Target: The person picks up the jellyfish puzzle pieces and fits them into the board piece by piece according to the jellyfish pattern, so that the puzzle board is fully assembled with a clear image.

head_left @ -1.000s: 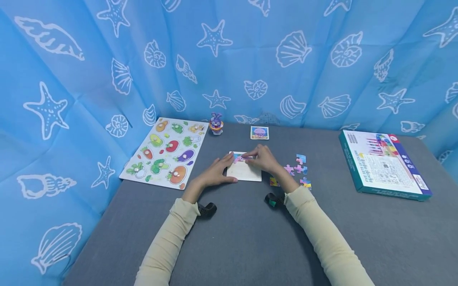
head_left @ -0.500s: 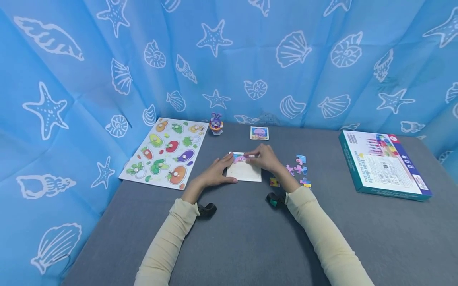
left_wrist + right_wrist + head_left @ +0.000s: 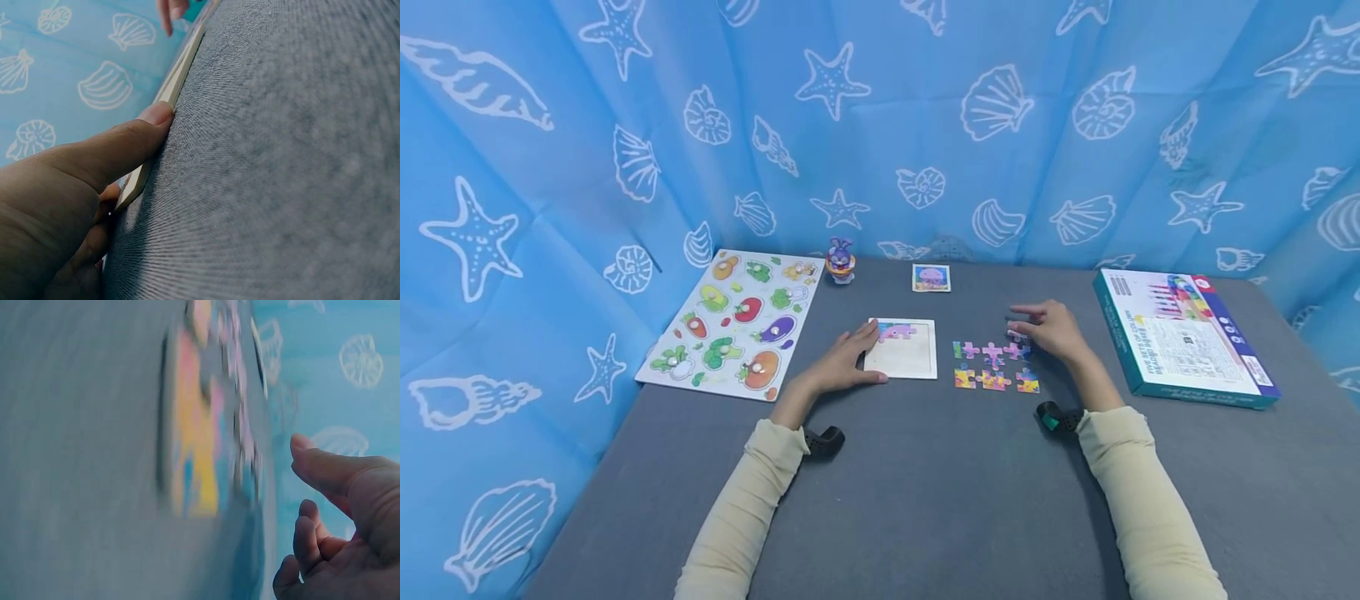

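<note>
A small square wooden puzzle tray (image 3: 901, 358) lies in the middle of the table, with a blue strip and pink pieces (image 3: 897, 332) along its far edge. My left hand (image 3: 842, 364) holds the tray by its left side. In the left wrist view, the thumb (image 3: 154, 114) presses on the tray's near edge. To the right lie several loose jigsaw pieces (image 3: 993, 355) in rough rows. Over the far right piece hovers my right hand (image 3: 1054, 329), thumb and fingers apart; in the right wrist view nothing shows between them. That piece is partly hidden.
A vegetable peg board (image 3: 724, 321) lies at the left, beside a purple rabbit figurine (image 3: 840, 262). Behind the tray is a small jellyfish picture card (image 3: 931, 278). A flat game box (image 3: 1183, 337) lies at the right. A blue shell-patterned curtain (image 3: 880, 125) hangs behind the table.
My right hand has left the tray and moved right to the loose pieces; a pink piece it was handling now lies in the tray. The left hand stays on the tray. The head view shifted slightly.
</note>
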Motion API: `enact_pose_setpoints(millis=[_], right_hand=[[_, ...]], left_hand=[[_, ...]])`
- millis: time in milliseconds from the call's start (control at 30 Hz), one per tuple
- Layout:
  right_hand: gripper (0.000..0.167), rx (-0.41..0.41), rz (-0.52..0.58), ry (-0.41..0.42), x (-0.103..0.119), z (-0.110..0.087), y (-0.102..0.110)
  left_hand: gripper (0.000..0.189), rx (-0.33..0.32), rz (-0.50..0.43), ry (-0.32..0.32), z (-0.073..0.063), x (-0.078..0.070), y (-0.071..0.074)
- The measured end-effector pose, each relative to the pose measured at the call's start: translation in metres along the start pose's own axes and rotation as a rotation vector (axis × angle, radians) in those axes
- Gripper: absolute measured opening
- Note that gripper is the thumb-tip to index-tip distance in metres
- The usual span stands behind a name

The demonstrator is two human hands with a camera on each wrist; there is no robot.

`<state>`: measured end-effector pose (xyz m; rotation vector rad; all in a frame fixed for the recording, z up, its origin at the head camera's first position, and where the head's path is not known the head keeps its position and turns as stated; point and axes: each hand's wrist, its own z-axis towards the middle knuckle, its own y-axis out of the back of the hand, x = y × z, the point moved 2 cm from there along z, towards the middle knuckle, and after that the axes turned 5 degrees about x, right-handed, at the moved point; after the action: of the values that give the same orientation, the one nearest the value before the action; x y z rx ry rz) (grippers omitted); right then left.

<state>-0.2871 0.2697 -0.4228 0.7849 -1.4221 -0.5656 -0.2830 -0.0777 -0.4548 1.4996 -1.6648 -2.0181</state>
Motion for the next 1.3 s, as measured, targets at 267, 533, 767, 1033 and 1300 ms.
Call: enact_pose_setpoints(millis=[267, 533, 767, 1033, 1300], right_hand=[[0.036, 0.038, -0.016, -0.032, -0.023, -0.008, 0.01], [0.034, 0.076, -0.017, -0.046, -0.024, -0.005, 0.008], [0.033, 0.059, -0.081, 0.01, -0.018, 0.002, 0.005], [0.032, 0.069, -0.007, 0.055, 0.027, 0.016, -0.021], [0.029, 0.112, 0.002, 0.168, 0.062, 0.034, -0.063]], left_hand=[[0.088, 0.008, 0.009, 0.003, 0.001, 0.003, -0.001], [0.087, 0.017, 0.007, 0.01, 0.002, 0.003, -0.001], [0.089, 0.018, -0.049, -0.012, 0.0, 0.006, -0.001], [0.09, 0.015, -0.038, -0.004, -0.003, 0.004, 0.002], [0.087, 0.012, -0.028, -0.006, -0.001, 0.003, 0.001]])
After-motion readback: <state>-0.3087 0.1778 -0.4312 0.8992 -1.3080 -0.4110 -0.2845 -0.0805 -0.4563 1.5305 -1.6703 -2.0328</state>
